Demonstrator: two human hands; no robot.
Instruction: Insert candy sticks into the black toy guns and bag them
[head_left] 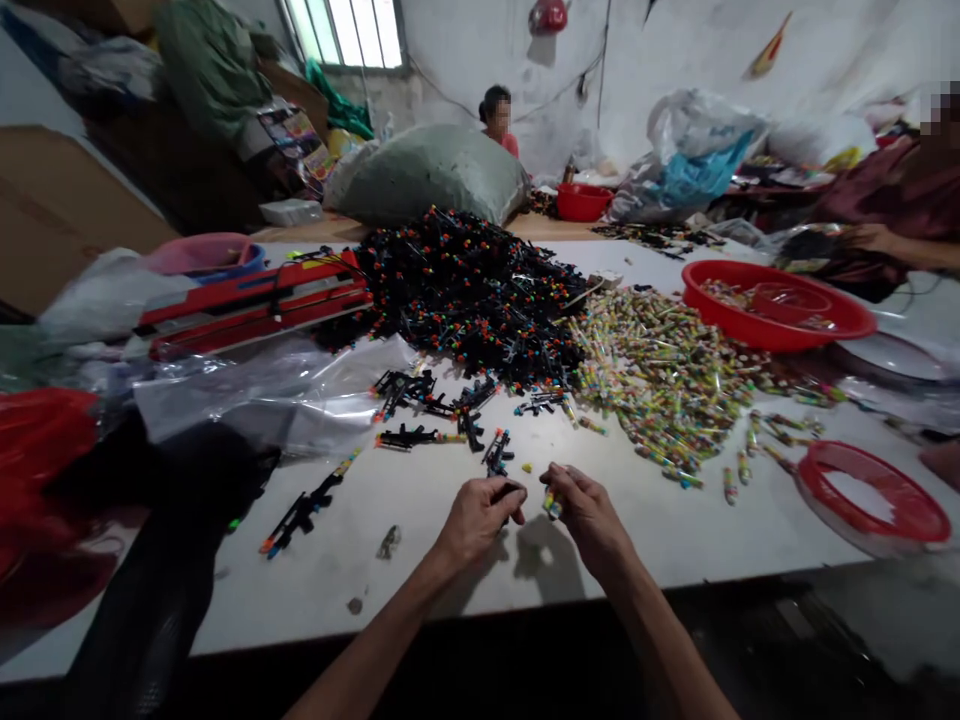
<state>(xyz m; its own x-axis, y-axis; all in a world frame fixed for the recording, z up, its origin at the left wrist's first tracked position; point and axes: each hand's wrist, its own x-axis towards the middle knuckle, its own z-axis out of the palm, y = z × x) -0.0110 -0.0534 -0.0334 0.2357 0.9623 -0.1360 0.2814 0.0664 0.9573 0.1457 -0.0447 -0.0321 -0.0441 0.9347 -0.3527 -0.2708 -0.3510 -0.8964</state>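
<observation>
My left hand (480,515) is closed, fingers curled inward, just above the white table. Right at its knuckles is a small black toy gun (498,453) with an orange tip; whether the fingers grip it or it lies behind them I cannot tell. Between the thumb and fingers of my right hand (585,505) is a small clear tube (553,502) with colourful filling. A tiny yellow piece (527,467) lies beyond the gap between the hands. More toy guns (409,437) lie loose ahead, and one longer toy gun (307,510) with a tube at its end rests to the left.
A big heap of black toy guns (465,290) adjoins a heap of filled tubes (667,370). Red basins (847,325) and a red-rimmed lid (817,465) are at right. Plastic sheeting (277,400) covers the left. Two people sit beyond, one behind a large sack (435,170).
</observation>
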